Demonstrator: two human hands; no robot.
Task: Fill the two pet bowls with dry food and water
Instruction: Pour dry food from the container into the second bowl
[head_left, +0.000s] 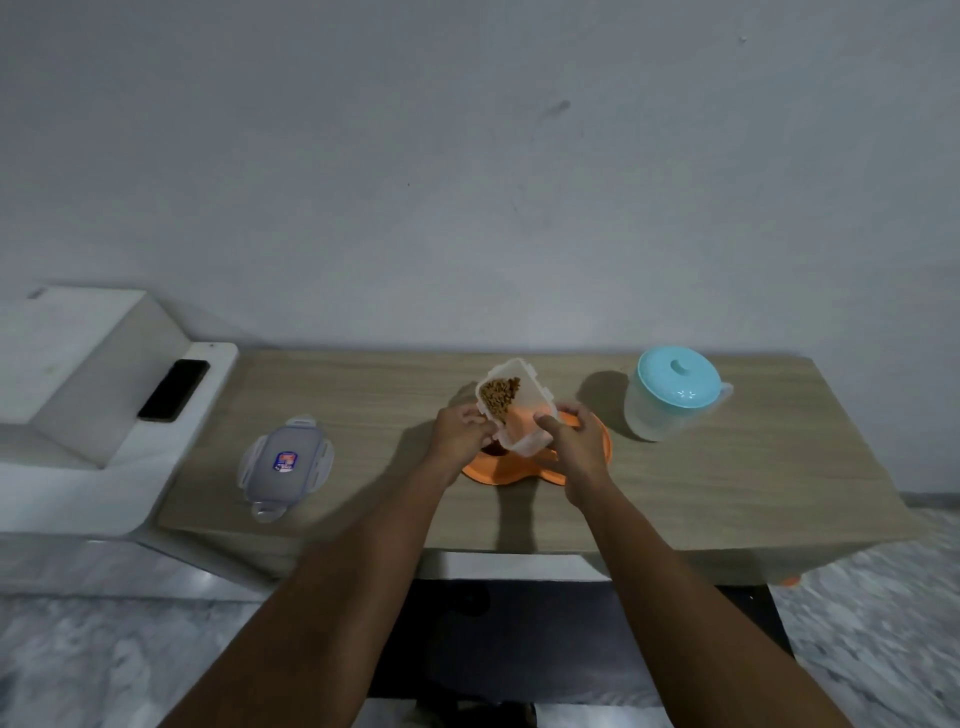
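Note:
A clear plastic food container (524, 400) with brown dry food (498, 396) inside is tilted over the orange double pet bowl (597, 441) on the wooden table. My left hand (460, 434) grips its left side and my right hand (571, 441) grips its right side. The hands and container hide most of the bowl; a dark patch shows in its left bowl. A translucent water pitcher (670, 400) with a teal lid stands upright to the right of the bowl.
The container's clear lid (285, 462) lies flat on the table's left part. A black phone (174, 389) rests on a white stepped ledge at the left. A grey wall runs behind the table (727, 493). Marble floor lies below.

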